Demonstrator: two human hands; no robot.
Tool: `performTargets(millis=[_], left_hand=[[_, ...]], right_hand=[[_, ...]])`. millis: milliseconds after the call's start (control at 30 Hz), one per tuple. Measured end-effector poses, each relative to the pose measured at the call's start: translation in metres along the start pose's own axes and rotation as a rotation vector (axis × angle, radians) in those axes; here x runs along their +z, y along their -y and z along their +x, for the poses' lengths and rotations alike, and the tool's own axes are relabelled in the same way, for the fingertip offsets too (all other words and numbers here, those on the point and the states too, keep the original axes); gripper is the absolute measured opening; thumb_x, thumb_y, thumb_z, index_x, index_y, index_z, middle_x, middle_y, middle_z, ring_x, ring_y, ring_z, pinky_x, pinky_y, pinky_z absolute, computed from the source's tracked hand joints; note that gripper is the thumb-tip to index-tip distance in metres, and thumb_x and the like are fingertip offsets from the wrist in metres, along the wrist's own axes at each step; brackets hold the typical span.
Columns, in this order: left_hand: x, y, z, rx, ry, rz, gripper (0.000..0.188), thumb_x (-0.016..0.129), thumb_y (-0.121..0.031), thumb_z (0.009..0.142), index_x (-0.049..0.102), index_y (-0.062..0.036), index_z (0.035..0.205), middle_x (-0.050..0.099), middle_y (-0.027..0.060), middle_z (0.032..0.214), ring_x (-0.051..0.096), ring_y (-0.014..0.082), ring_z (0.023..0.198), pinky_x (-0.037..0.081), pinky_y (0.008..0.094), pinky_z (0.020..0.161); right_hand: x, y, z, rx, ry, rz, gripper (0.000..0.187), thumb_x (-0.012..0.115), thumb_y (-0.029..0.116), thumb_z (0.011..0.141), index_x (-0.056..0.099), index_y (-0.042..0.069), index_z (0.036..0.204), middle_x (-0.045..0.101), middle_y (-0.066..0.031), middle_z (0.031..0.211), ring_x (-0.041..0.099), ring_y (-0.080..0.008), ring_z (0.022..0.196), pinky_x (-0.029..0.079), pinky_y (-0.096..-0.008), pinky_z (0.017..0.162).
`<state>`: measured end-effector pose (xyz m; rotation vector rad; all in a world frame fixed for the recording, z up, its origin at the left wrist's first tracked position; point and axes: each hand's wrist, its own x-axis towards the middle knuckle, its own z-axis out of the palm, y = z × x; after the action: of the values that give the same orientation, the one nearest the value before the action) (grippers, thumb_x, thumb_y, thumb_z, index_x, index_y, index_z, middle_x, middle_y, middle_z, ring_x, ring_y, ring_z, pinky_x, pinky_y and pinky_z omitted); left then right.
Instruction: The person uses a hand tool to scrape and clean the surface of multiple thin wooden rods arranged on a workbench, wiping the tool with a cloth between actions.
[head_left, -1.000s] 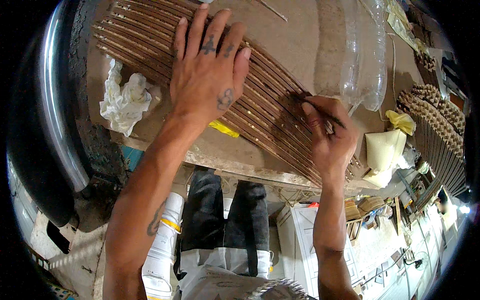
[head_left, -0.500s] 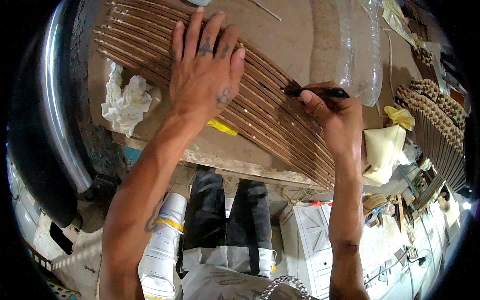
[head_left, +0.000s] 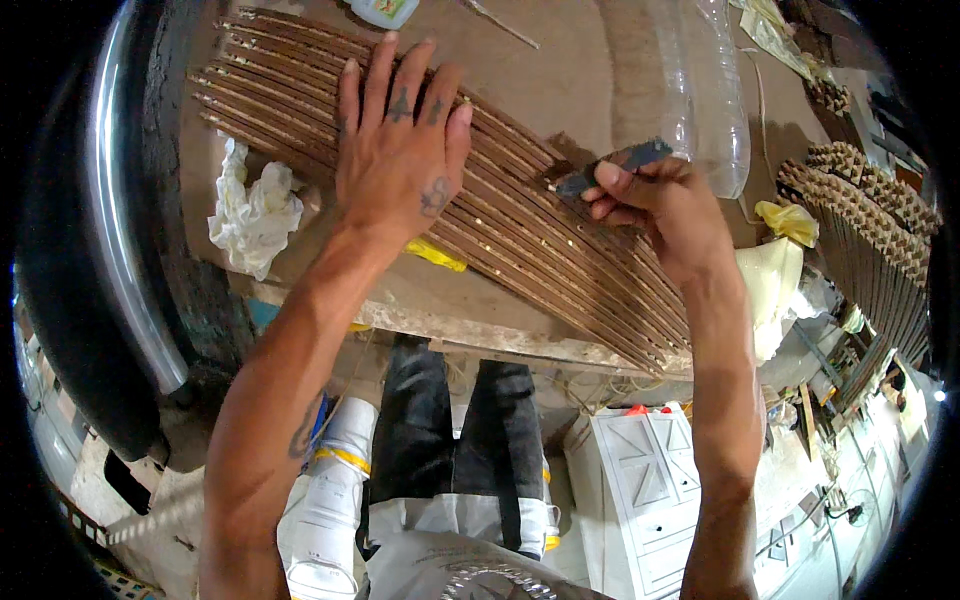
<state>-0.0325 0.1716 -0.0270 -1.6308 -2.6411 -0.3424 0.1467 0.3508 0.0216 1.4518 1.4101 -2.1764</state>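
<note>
A fan of several thin brown wooden slats [head_left: 560,250] lies spread across a brown board [head_left: 560,75]. My left hand [head_left: 400,160] presses flat on the slats with fingers spread. My right hand [head_left: 665,205] holds a dark flat brush-like tool [head_left: 610,165], its tip touching the slats near the fan's middle.
A crumpled white rag [head_left: 250,205] and a yellow scrap [head_left: 435,255] lie at the board's near side. A clear plastic bottle [head_left: 715,100] lies at the back right. More slat bundles with woven tips [head_left: 880,230] sit at right. A white cabinet [head_left: 640,480] stands below.
My right hand has moved from the slats' lower right end up toward the fan's middle, now holding the dark tool out to the left. My left hand stays pressed in place.
</note>
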Motion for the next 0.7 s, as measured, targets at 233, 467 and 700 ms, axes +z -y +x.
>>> performTargets(millis=[233, 467, 700], left_hand=[[-0.002, -0.002, 0.000, -0.001, -0.001, -0.017, 0.038, 0.044, -0.029, 0.102, 0.054, -0.0061, 0.130, 0.045, 0.0146, 0.144, 0.030, 0.0377, 0.142, 0.021, 0.0578, 0.116], [-0.002, -0.002, 0.002, -0.001, -0.019, -0.090, 0.038, 0.045, -0.029, 0.101, 0.056, -0.0048, 0.128, 0.047, 0.0161, 0.141, 0.032, 0.0387, 0.140, 0.023, 0.0583, 0.114], [-0.010, 0.008, -0.004, -0.032, -0.082, -0.239, 0.035, 0.049, -0.024, 0.101, 0.055, -0.0025, 0.128, 0.048, 0.0178, 0.140, 0.040, 0.0407, 0.135, 0.031, 0.0532, 0.111]], right_hand=[[0.008, -0.023, -0.048, -0.083, -0.095, 0.318, 0.023, 0.069, 0.014, 0.091, 0.066, -0.004, 0.106, 0.071, -0.0139, 0.091, 0.068, -0.0188, 0.074, 0.054, -0.0280, 0.067], [0.043, -0.067, -0.084, -0.334, -0.274, 0.527, 0.026, 0.064, 0.012, 0.095, 0.062, -0.004, 0.115, 0.069, -0.0157, 0.094, 0.070, -0.0242, 0.081, 0.057, -0.0330, 0.068], [0.056, -0.054, -0.052, -0.327, -0.289, 0.547, 0.022, 0.065, 0.012, 0.095, 0.064, -0.005, 0.110, 0.069, -0.0136, 0.093, 0.068, -0.0200, 0.081, 0.056, -0.0292, 0.068]])
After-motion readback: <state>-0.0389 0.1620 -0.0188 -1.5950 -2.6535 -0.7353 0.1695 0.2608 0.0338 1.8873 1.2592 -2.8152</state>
